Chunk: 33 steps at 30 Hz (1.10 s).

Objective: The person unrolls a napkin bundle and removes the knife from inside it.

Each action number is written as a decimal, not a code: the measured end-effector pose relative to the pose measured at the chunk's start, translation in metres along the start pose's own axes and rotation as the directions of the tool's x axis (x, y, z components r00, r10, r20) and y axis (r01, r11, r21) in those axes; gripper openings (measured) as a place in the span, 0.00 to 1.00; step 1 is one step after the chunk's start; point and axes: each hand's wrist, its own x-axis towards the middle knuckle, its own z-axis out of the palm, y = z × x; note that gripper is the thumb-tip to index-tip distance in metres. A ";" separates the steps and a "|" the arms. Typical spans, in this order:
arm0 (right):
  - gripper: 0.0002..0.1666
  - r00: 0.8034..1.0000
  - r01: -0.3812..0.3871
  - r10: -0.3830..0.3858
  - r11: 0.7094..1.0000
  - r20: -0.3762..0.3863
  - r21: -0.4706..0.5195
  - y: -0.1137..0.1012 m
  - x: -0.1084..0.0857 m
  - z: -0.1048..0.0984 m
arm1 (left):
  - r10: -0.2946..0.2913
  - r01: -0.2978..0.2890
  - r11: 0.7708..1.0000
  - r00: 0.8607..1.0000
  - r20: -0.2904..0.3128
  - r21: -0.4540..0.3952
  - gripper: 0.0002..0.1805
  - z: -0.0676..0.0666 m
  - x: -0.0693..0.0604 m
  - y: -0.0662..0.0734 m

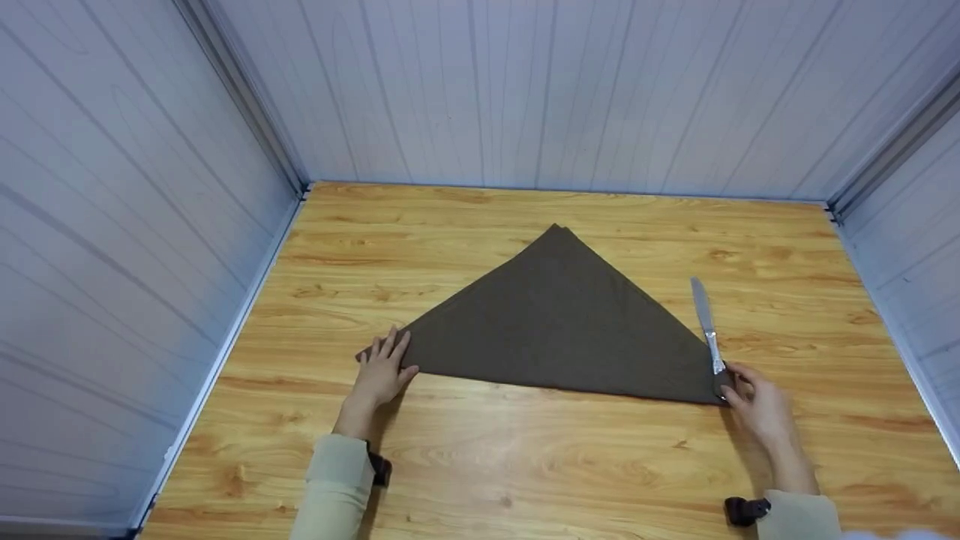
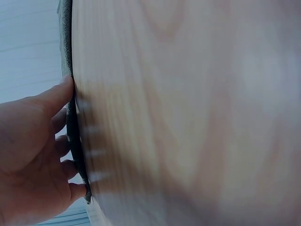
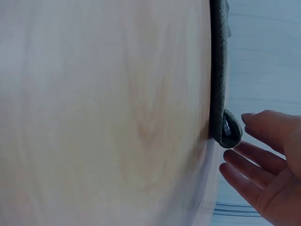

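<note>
A dark brown cloth napkin [image 1: 555,322], folded into a triangle, lies on the wooden table with its peak pointing away. My left hand [image 1: 381,375] rests on its left corner, fingers spread; in the left wrist view the left hand [image 2: 33,155] touches the thin cloth edge [image 2: 75,132]. On the right corner lies a table knife [image 1: 703,311], blade pointing away. The corner is folded over its handle. My right hand [image 1: 763,409] holds that fold between thumb and fingers. In the right wrist view, the rolled napkin end [image 3: 230,136] shows a silvery bit of handle inside.
The wooden tabletop [image 1: 495,465] extends around the cloth. White panel walls [image 1: 510,90] stand at the back, left and right. Dark wrist-worn devices sit at both cuffs.
</note>
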 end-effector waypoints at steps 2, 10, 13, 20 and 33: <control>0.22 1.000 0.021 -0.021 1.000 -0.002 -0.013 -0.001 0.001 0.001 | 0.002 -0.002 1.000 1.000 -0.001 0.000 0.34 0.000 0.000 0.000; 0.24 0.999 0.027 -0.026 0.999 0.043 -0.021 -0.005 0.006 0.005 | 0.017 -0.017 1.000 1.000 -0.013 0.005 0.34 0.000 0.000 0.000; 0.25 0.998 0.043 -0.042 0.999 0.052 -0.031 -0.004 0.006 0.007 | 0.020 -0.020 1.000 1.000 -0.019 0.007 0.33 0.000 0.000 0.000; 0.25 0.995 0.054 -0.048 0.996 0.090 -0.068 -0.002 0.007 0.008 | 0.018 -0.017 1.000 1.000 -0.025 0.010 0.33 0.001 -0.001 0.000; 0.22 0.995 0.036 -0.029 0.997 0.100 -0.066 0.002 0.007 0.008 | 0.006 -0.006 1.000 1.000 -0.009 0.005 0.34 0.000 0.001 0.000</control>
